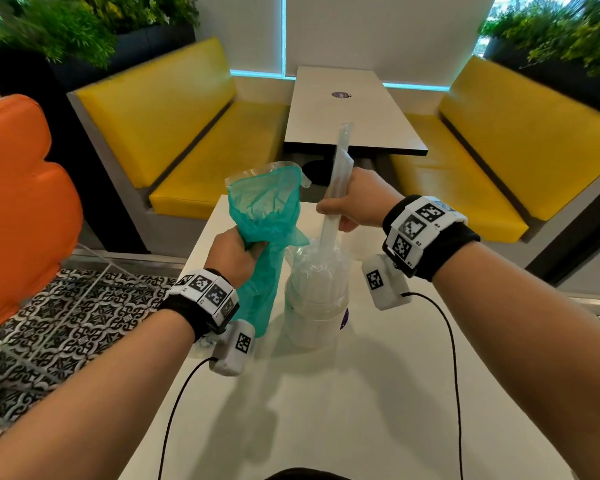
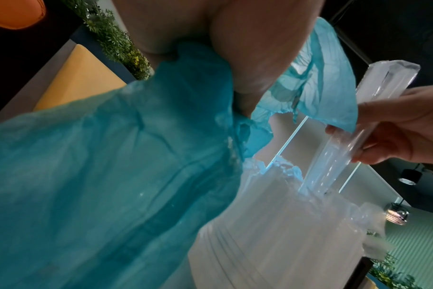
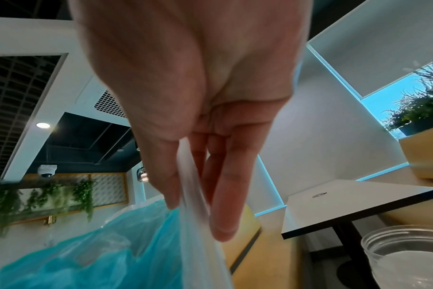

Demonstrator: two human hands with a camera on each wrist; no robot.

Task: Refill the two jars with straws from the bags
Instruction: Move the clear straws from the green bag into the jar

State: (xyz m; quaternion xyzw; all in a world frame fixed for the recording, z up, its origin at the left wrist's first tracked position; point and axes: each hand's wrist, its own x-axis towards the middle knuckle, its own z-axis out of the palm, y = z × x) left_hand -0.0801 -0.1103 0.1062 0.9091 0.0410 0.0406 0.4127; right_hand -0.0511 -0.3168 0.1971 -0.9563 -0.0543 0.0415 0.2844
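Note:
My left hand (image 1: 234, 252) grips the gathered middle of a teal plastic bag (image 1: 267, 202), whose mouth gapes upward. Just to its right, a clear jar (image 1: 316, 306) stands on the white table (image 1: 361, 393), packed with wrapped straws that stick out of its top. My right hand (image 1: 354, 202) pinches a few clear-wrapped straws (image 1: 342, 157) upright above the jar, their lower ends among the straws in it. The left wrist view shows the bag (image 2: 111, 176), the jar (image 2: 284, 234) and those straws (image 2: 334, 160). The right wrist view shows thumb and fingers (image 3: 225, 195) on the straws (image 3: 193, 215).
A second clear jar mouth (image 3: 405, 254) with white contents shows at the lower right of the right wrist view. Another white table (image 1: 354, 109) stands ahead between yellow benches (image 1: 205, 133). An orange seat (image 1: 18, 202) is at the left. Cables trail from both wrists.

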